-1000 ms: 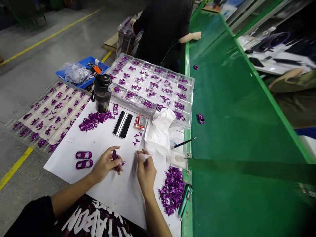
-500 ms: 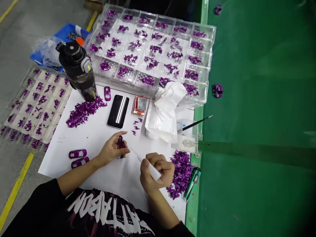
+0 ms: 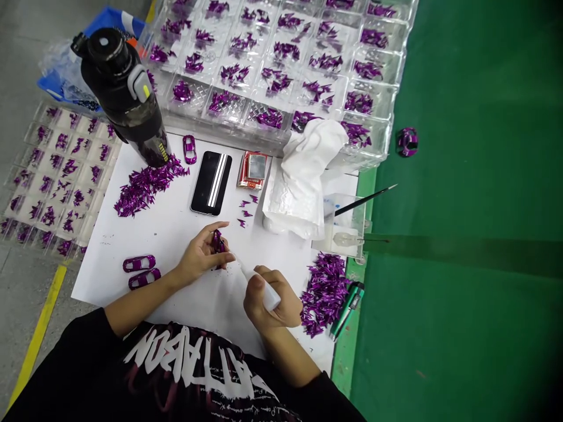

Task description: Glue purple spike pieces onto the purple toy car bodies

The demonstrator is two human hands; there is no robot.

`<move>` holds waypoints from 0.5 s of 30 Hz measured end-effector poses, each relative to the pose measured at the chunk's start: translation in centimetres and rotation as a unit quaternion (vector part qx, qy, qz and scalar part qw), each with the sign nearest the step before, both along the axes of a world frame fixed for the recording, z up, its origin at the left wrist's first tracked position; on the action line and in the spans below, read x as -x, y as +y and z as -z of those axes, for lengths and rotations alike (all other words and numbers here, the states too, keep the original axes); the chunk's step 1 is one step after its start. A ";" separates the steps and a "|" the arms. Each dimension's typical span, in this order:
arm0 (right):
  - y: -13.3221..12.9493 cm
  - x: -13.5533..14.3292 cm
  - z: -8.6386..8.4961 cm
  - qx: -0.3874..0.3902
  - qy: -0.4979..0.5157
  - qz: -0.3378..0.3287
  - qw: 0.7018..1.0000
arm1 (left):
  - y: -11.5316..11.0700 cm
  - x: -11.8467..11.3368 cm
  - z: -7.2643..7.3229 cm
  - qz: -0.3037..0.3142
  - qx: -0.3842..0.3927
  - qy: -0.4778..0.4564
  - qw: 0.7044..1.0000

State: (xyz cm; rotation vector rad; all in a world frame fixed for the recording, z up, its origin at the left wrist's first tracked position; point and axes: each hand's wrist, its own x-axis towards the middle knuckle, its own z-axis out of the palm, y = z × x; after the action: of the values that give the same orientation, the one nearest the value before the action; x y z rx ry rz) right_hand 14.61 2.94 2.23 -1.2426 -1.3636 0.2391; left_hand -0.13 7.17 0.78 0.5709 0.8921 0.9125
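My left hand (image 3: 206, 253) is closed round a small purple toy car body (image 3: 217, 241), held on edge above the white paper (image 3: 176, 305). Fingers and thumb cover part of it. In the closed fist of my right hand (image 3: 273, 302) is a white glue bottle (image 3: 269, 296), its thin nozzle pointing up and left at the car body. Whether the tip touches it I cannot tell. Several tiny purple pieces (image 3: 247, 213) lie loose just beyond my hands. Two purple car bodies (image 3: 139, 264) rest side by side left of my left forearm.
Behind stand clear compartment trays (image 3: 246, 126) of purple parts, with a black bottle (image 3: 136, 111), a phone (image 3: 211, 183) and tissues (image 3: 294, 205). Purple part heaps (image 3: 149, 186) flank the work area. A green cutter (image 3: 347, 310) lies right, beside the green conveyor belt (image 3: 448, 328) carrying a car.
The view has shifted slightly and come closer. My right hand has moved a little left with the glue bottle, nearer the car body. My left hand keeps its hold.
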 end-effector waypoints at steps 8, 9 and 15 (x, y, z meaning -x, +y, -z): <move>0.1 0.1 -0.4 0.029 -0.012 0.023 0.999 | 0.0 0.2 0.0 0.007 0.005 0.005 1.000; 0.1 0.1 -0.4 0.030 -0.012 0.025 0.999 | 0.0 0.2 0.0 0.007 0.006 0.005 1.000; -0.2 0.2 -0.5 0.052 0.002 0.033 0.998 | -0.1 0.3 0.1 0.005 0.006 0.006 1.000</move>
State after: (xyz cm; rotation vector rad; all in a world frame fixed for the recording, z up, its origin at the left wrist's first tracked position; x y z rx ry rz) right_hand 14.38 2.77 2.70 -1.3706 -1.3187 0.2681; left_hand -0.39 7.03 0.72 0.5701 0.9034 0.8953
